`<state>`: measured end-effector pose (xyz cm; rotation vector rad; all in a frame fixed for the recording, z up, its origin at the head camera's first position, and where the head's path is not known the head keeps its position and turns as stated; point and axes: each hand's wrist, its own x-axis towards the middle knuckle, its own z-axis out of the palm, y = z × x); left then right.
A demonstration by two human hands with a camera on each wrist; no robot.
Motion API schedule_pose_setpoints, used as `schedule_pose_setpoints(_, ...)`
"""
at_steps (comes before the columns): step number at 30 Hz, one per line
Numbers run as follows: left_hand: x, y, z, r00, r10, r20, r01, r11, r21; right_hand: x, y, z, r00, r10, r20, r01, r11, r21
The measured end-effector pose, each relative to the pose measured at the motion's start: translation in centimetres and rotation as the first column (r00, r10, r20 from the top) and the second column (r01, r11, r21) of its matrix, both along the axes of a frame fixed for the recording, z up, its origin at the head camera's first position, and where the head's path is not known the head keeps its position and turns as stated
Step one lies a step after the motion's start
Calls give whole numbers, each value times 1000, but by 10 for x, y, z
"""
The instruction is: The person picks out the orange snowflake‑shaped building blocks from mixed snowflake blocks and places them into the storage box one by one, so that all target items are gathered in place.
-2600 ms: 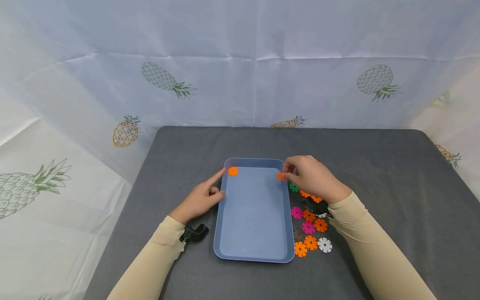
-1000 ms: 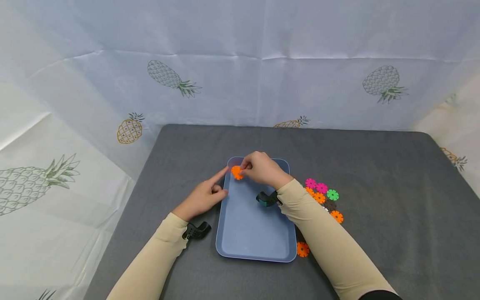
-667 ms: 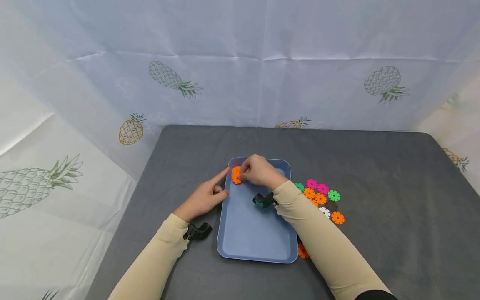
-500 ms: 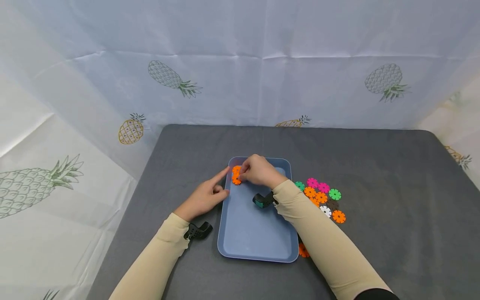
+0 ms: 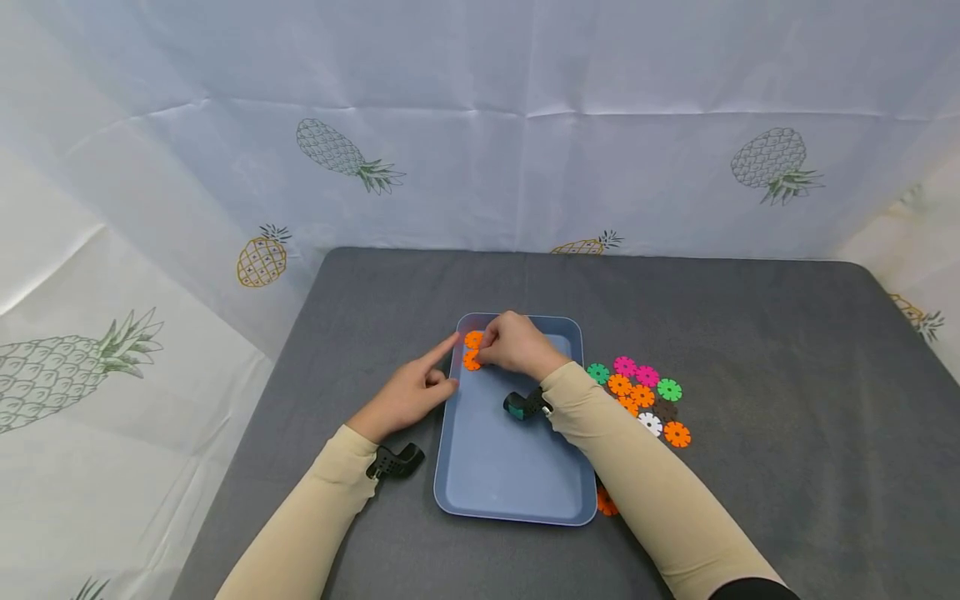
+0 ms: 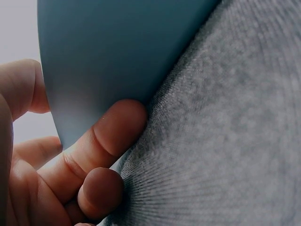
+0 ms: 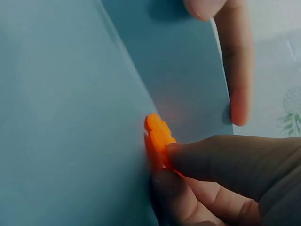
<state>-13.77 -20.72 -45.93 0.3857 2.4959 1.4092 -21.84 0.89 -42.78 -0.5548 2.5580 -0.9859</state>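
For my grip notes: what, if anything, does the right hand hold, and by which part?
The right hand pinches an orange notched disc by its edge.

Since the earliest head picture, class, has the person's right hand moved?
Yes. The right hand has moved left across the tray, from its right rim to near its left rim.

Looks like a little table nook, with white cloth sheets [image 5: 465, 183] at the back and on both sides. Shows green and yellow pineapples [image 5: 262, 265] printed here and there on the sheets. Has a wide grey table [image 5: 750, 350] with round corners and a woven cloth top [image 6: 225, 132]. Shows black wrist cameras [image 5: 396, 461] too, so seems like a filming spot. Hard to tell whether in a home, a lab or somewhere else.
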Motion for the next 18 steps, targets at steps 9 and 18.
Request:
schedule_pose_setpoints(9,2,0,2,1000,-8,4,8,1000,4,5,-3,-1,999,-23,-28,24,999,48)
schedule_pose_setpoints(18,2,0,0,1000,-5,-1,5,1000,-8,5,-3,-4,999,-37,-32,38,998,49)
